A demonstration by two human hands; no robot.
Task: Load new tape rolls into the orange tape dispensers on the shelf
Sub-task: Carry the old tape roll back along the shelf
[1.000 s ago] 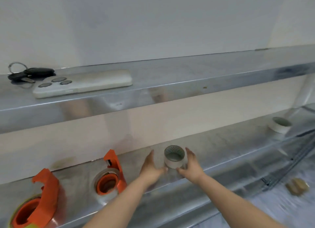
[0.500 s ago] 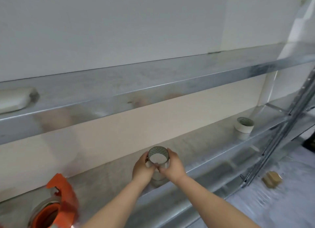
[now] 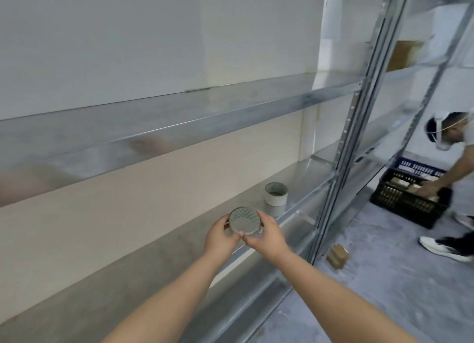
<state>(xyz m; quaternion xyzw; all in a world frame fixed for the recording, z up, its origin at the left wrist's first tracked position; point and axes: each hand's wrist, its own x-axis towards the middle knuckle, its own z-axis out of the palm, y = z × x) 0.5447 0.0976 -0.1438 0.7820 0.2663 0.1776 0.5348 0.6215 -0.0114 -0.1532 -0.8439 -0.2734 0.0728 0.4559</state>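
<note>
Tape roll (image 3: 245,223) is now up off the shelf (image 3: 154,253), near its front edge, your left hand (image 3: 220,236) and right hand (image 3: 269,236) each with grip clamped round it, ready for dispensers now out of view.

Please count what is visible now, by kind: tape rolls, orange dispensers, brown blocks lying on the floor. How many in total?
Tape rolls: 2 (held roll between left hand and right hand; second roll standing on the shelf)
Orange dispensers: 0 in view
Brown blocks on the floor: 1 (brown block)
Total: 3
</note>
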